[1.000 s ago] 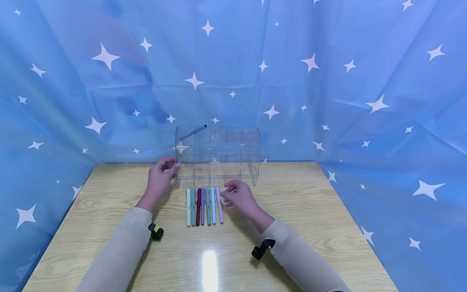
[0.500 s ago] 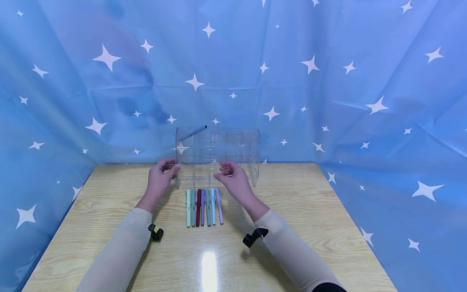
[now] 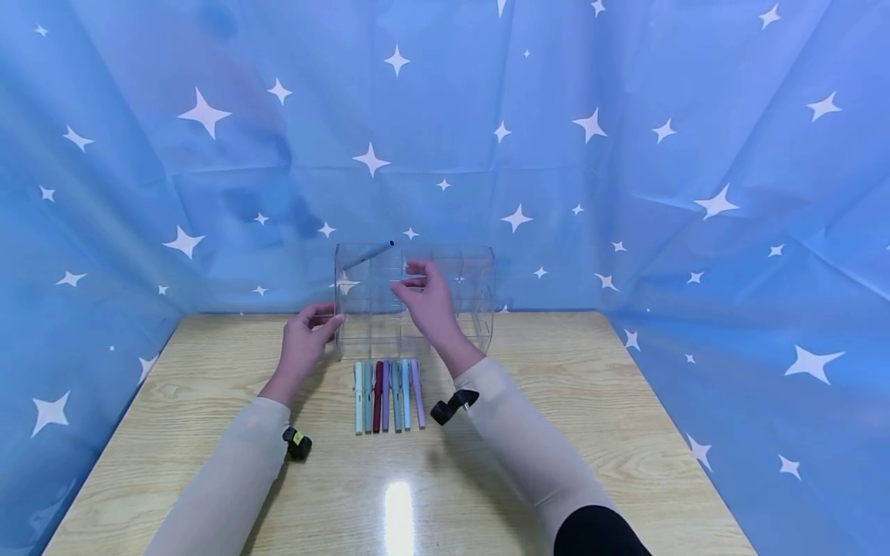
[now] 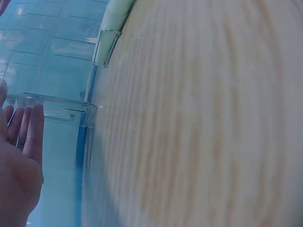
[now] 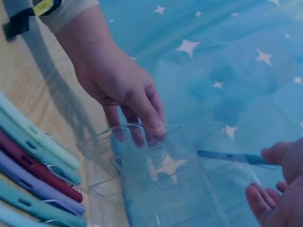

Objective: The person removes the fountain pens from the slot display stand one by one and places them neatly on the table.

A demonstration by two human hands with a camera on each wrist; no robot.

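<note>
A clear compartmented organizer (image 3: 385, 347) stands upright at the back of the table. My left hand (image 3: 304, 336) grips its left side wall, thumb in front and fingers behind; the right wrist view shows this too. One blue pen (image 3: 368, 253) leans at a slant in the upper left compartment. My right hand (image 3: 427, 303) is raised in front of the organizer's middle, fingers loosely bent, holding nothing. In the right wrist view its fingertips come close to the blue pen's end. Before the organizer lies a row of several capped pens, from pale green (image 3: 358, 398) through dark red (image 3: 378, 398) to lilac (image 3: 417, 394).
The wooden table (image 3: 570, 432) reaches back to a blue star-patterned curtain (image 3: 445, 116). Small black cameras sit on both sleeves, the right one (image 3: 452, 408) hanging just right of the pen row.
My right hand has risen from beside the lilac pen, moving up and left to the front of the organizer's upper compartments. My left hand has stayed on the side wall.
</note>
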